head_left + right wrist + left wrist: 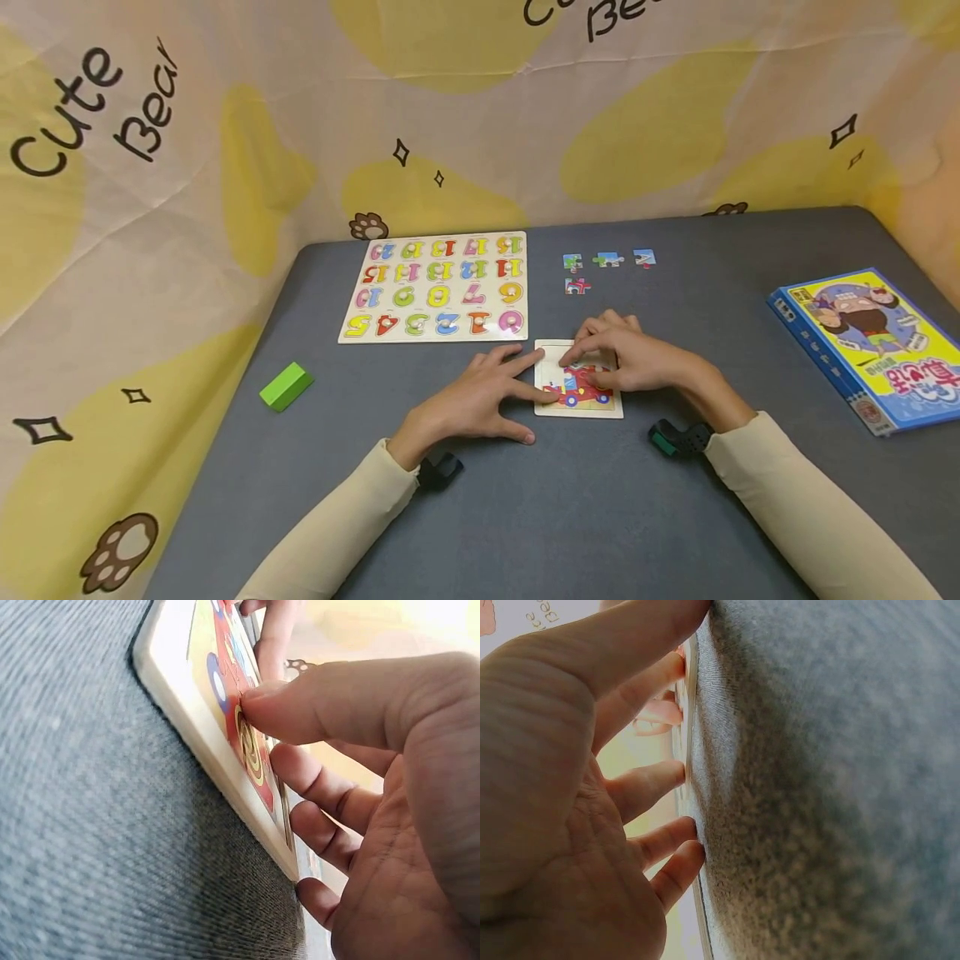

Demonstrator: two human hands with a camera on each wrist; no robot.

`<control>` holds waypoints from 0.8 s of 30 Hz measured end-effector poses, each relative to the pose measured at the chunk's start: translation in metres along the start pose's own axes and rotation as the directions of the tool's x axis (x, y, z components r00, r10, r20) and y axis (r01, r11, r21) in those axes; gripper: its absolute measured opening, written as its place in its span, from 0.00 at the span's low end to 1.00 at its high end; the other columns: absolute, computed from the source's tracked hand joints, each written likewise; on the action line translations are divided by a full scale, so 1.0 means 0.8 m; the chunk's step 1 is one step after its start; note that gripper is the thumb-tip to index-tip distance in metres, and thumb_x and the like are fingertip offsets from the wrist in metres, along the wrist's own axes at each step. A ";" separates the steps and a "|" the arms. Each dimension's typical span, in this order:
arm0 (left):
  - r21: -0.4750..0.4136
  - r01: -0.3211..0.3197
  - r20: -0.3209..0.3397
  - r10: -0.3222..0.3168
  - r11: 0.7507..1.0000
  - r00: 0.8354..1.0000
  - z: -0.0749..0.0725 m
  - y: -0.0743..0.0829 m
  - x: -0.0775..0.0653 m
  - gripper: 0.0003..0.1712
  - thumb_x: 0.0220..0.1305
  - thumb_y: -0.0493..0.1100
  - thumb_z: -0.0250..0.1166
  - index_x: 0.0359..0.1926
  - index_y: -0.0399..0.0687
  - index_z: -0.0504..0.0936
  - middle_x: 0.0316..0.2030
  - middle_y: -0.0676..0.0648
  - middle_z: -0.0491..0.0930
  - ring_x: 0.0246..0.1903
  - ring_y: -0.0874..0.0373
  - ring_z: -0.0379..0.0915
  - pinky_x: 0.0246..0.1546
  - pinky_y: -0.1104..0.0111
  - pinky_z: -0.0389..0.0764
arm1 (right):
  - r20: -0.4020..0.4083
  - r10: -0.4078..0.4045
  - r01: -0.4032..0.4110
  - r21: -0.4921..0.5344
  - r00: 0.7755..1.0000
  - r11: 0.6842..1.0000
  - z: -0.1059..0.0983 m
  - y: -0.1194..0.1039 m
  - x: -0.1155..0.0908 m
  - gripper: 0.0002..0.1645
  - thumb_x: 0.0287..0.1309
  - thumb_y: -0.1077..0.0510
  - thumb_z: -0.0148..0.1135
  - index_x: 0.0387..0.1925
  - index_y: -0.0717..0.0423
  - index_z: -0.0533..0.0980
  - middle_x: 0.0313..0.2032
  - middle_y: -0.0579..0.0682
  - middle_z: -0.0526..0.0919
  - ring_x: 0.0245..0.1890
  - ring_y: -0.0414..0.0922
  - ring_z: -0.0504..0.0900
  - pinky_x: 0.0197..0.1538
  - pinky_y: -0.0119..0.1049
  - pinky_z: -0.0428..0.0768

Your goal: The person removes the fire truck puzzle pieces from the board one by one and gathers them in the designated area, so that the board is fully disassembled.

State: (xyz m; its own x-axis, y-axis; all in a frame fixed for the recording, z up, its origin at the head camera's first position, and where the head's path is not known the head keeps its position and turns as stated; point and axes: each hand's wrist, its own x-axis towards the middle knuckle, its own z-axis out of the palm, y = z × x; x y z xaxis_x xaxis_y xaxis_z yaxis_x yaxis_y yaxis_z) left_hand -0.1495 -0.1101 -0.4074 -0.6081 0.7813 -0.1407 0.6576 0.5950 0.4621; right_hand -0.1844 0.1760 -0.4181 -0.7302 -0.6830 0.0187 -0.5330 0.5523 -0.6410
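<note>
A small wooden jigsaw board (pixel 576 412) lies in front of me, its picture a red vehicle with blue wheels. Its upper left part shows bare backing. My left hand (pixel 480 398) has its fingers spread, with fingertips on the board's left side; in the left wrist view they rest along its edge. Over the upper right of the board, my right hand (pixel 626 357) bends its index finger and thumb about a red jigsaw piece (pixel 576 372). The right wrist view shows the thumb (pixel 270 709) pressed on the picture near a spiral-patterned part (pixel 249 746); the other fingers curl beside the board.
Several loose jigsaw pieces (pixel 608 260) lie behind the board. A number puzzle board (pixel 433 287) sits at back left, upside down to me. A green block (pixel 287 387) is at far left, a blue and yellow box (pixel 873 346) at right. Printed cloth (pixel 465 117) hangs behind the grey table (pixel 525 517).
</note>
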 end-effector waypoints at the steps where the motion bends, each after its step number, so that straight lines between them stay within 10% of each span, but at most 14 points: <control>1: 0.000 -0.001 0.001 0.001 1.000 1.000 0.000 0.000 0.000 0.34 0.57 0.61 0.75 0.66 0.72 0.78 0.81 0.50 0.53 0.79 0.44 0.43 0.71 0.45 0.55 | 0.005 0.003 -0.003 0.001 1.000 1.000 0.000 0.000 -0.001 0.21 0.57 0.63 0.67 0.48 0.38 0.86 0.45 0.40 0.79 0.40 0.45 0.62 0.45 0.46 0.52; 24: 0.009 -0.004 -0.012 0.004 1.000 1.000 0.003 -0.001 0.002 0.35 0.56 0.61 0.76 0.66 0.73 0.78 0.81 0.50 0.53 0.79 0.45 0.43 0.70 0.46 0.57 | 0.020 0.019 -0.019 0.029 1.000 0.999 -0.002 -0.003 -0.001 0.23 0.55 0.66 0.68 0.49 0.39 0.85 0.45 0.43 0.81 0.40 0.47 0.61 0.44 0.46 0.50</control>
State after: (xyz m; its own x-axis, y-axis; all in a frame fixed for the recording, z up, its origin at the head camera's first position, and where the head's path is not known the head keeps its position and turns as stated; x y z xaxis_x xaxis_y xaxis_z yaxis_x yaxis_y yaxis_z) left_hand -0.1500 -0.1094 -0.4099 -0.6108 0.7812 -0.1288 0.6636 0.5938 0.4550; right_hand -0.1831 0.1758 -0.4151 -0.7311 -0.6822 -0.0090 -0.5063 0.5514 -0.6631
